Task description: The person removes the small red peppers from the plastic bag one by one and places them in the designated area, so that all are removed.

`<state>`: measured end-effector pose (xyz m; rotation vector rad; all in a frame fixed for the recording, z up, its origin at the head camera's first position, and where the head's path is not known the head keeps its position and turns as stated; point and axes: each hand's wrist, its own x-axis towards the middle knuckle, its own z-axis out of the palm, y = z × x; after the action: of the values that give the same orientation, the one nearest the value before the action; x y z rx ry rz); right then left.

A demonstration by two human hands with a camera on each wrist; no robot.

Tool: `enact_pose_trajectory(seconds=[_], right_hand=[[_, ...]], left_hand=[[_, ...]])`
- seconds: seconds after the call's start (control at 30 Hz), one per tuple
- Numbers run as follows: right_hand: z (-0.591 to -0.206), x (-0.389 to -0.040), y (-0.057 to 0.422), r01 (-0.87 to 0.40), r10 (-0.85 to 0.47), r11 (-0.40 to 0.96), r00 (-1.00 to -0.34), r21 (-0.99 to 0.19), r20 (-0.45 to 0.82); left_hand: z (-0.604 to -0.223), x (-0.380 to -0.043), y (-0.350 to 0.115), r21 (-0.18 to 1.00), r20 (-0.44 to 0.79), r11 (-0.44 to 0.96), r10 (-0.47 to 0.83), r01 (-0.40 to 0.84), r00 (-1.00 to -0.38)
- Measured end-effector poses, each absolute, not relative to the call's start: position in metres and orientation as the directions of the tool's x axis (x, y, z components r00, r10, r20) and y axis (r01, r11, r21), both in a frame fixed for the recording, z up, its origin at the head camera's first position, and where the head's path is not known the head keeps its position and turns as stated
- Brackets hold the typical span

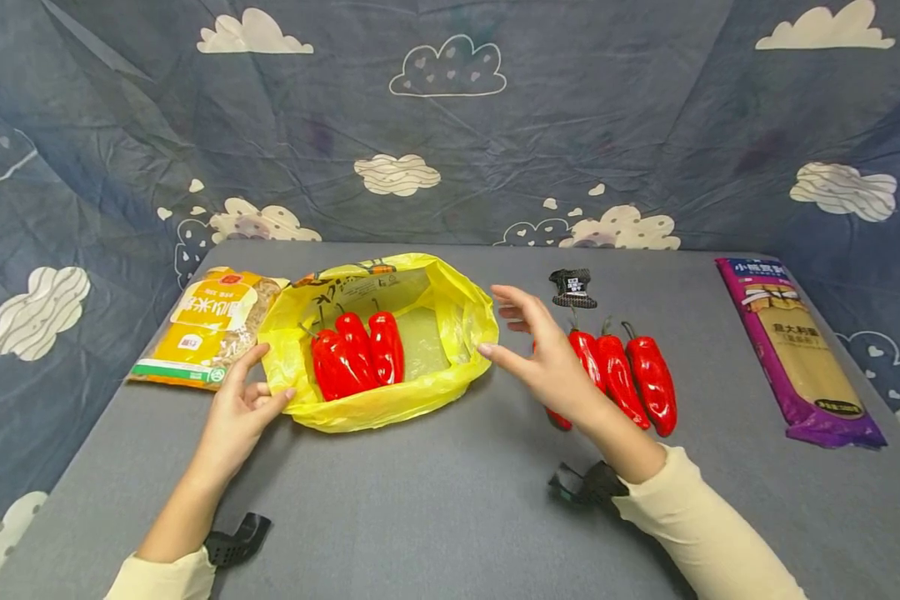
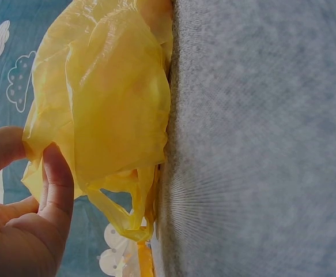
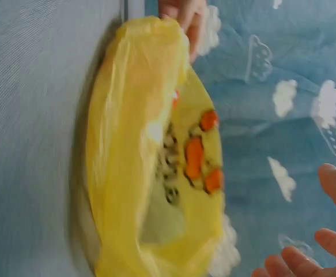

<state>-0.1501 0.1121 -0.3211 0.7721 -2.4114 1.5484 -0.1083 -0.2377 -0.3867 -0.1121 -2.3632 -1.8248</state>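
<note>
A yellow plastic bag (image 1: 386,407) stands with its mouth spread wide, and red peppers (image 1: 386,348) lie inside toward its left. My left hand (image 1: 234,421) pinches the bag's left rim between thumb and fingers; the left wrist view shows this hand (image 2: 35,210) at the bag's edge, near a hanging handle loop. My right hand (image 1: 543,358) is at the bag's right rim, fingers spread and holding nothing. In the right wrist view, the right hand (image 3: 323,248) appears apart from the bag (image 3: 121,161). Several more peppers (image 1: 654,383) lie on the table, one partly hidden by my right hand.
Left of the yellow bag lies an orange-and-clear food packet (image 1: 210,329), against its side. A purple pasta packet (image 1: 798,354) is at the far right. Behind the loose peppers sits a small black mesh piece with a label (image 1: 572,287). A cloud-patterned cloth (image 1: 450,125) hangs along the table's back.
</note>
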Motion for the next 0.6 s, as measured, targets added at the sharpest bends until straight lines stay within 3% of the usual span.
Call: enact_pose_trajectory(seconds=[0.37,0.6], right_hand=[[-0.376,-0.199,0.042,-0.388,-0.438,0.209,-0.858,-0.898,0.268],[-0.387,-0.207,0.020,-0.303,-0.465,0.250,-0.870,-0.920,0.160]], left_hand=[[-0.386,-0.109,-0.237,0.958,0.160,0.249,-0.036,0.146,-0.987],[-0.388,-0.109,-0.239,0.949,0.173,0.272,-0.030,0.158,-0.985]])
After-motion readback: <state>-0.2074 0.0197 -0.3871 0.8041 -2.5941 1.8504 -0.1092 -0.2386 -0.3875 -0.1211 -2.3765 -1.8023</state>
